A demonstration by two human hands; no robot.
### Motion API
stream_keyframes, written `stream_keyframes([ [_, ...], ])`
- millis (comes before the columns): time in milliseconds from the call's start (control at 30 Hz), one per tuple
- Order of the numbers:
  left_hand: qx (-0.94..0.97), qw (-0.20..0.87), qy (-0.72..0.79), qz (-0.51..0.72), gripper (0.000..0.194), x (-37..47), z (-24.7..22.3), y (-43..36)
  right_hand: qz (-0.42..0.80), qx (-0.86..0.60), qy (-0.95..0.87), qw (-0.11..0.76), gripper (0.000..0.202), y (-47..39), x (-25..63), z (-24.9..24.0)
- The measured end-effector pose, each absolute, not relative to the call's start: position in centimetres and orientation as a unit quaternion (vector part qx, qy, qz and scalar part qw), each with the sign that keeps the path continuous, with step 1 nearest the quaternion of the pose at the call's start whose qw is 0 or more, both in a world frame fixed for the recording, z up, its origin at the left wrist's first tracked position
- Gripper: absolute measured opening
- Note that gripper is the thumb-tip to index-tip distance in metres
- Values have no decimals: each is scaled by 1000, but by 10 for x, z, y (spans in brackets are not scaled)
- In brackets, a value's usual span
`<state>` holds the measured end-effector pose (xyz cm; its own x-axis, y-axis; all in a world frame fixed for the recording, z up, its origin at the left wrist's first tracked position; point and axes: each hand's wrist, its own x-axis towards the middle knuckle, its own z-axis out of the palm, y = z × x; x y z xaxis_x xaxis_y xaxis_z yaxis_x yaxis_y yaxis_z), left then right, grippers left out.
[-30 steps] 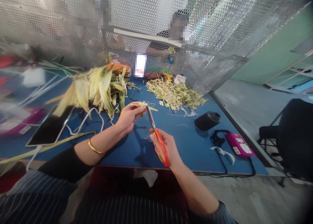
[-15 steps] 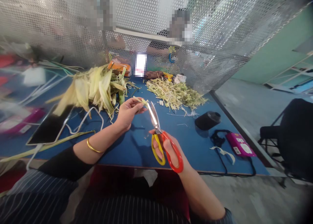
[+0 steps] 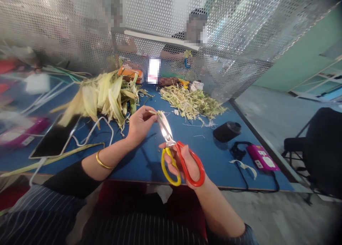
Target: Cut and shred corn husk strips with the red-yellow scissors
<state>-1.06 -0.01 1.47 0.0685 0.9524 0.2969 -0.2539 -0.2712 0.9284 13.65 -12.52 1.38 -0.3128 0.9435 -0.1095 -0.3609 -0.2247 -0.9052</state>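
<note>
Change over the last second: the red-and-yellow-handled steel scissors (image 3: 175, 150) have gone from shut to parted handles, blades meeting the short pale green husk strip (image 3: 155, 112).

Left hand (image 3: 139, 125): fingertips pinched on the strip.

Right hand (image 3: 184, 163): 1 pair of scissors, fingers through both loops.

Beyond the left hand: pile of pale corn husks (image 3: 101, 95).

Your view is bright and evenly lit. Soft shadows lie under both arms on the blue table (image 3: 213, 159). Glare washes the perforated screen (image 3: 240, 34). Left edge smears; corners curve and darken.
</note>
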Motion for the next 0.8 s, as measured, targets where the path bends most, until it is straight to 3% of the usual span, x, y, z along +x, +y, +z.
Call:
stream_keyframes([
  [800,615,416,368,559,14,-10,4,3,724,-356,-321,497,57,-121,129,16],
])
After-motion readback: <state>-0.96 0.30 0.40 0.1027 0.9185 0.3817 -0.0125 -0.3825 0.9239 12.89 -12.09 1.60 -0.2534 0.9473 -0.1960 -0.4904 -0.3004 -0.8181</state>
